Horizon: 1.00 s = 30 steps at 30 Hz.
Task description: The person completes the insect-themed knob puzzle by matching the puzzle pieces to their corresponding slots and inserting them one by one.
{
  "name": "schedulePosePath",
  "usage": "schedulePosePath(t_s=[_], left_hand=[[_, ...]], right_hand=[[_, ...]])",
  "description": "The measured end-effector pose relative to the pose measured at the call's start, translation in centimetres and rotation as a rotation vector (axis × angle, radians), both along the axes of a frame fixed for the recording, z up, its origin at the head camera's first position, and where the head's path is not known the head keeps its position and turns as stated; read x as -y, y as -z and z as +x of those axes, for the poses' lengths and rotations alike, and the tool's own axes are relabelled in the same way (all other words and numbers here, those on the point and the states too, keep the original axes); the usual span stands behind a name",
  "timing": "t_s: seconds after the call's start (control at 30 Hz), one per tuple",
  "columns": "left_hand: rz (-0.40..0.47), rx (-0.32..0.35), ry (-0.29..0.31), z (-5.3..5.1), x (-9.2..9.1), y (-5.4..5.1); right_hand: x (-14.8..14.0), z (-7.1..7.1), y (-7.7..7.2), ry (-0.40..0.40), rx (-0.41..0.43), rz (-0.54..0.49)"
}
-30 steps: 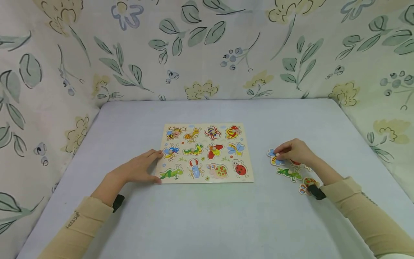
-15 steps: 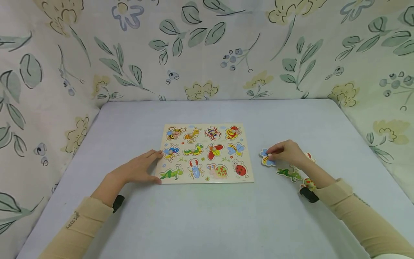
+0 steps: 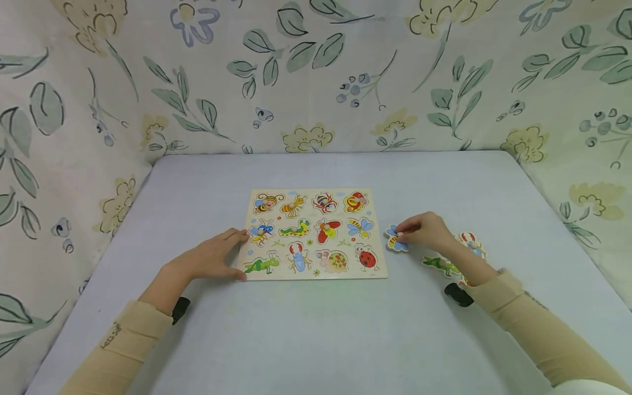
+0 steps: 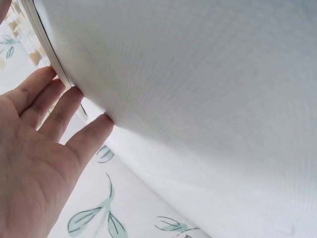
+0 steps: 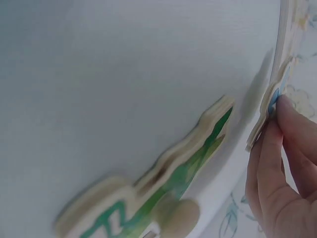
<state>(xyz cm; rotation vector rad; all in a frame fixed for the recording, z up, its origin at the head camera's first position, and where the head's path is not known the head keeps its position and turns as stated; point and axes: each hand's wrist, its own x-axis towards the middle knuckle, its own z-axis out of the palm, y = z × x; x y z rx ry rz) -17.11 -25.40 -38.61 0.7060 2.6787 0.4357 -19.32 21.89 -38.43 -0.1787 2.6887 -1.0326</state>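
My left hand [image 3: 209, 257] rests at the left edge of a wooden puzzle board [image 3: 310, 208]; in the left wrist view its nearly straight fingers [image 4: 62, 111] touch that edge. Printed insects cover the board, and several pieces with knobs sit in it. Just right of the board, my right hand [image 3: 428, 233] pinches a blue-winged dragonfly puzzle piece [image 3: 393, 241] between thumb and fingers. In the right wrist view this piece [image 5: 267, 104] is tilted, near the board's edge. A picture of the same dragonfly [image 3: 360, 227] shows at the board's right side, without a knob.
Under my right forearm lie loose pieces: a green grasshopper [image 3: 439, 265], a stag beetle [image 3: 472, 241] and another mostly hidden by the wrist. The grasshopper's knob [image 5: 181, 218] stands up in the right wrist view. Floral cloth [image 3: 316, 82] hangs behind the white table [image 3: 316, 334].
My right hand has moved left with the dragonfly piece, from the loose pieces toward the board. The stag beetle piece has come into view behind it. The left hand has stayed still.
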Motion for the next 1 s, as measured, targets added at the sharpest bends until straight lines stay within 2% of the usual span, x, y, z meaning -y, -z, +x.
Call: schedulePosePath(t_s=[0.67,1.0], left_hand=[[0.007,-0.011,0.008,0.0,0.1,0.0],[0.007,-0.014,0.005,0.0,0.1,0.1]], right_hand=[[4.4,-0.8,0.3,0.048,0.019,-0.064],[5.5,-1.2,0.7,0.064,0.007,-0.055]])
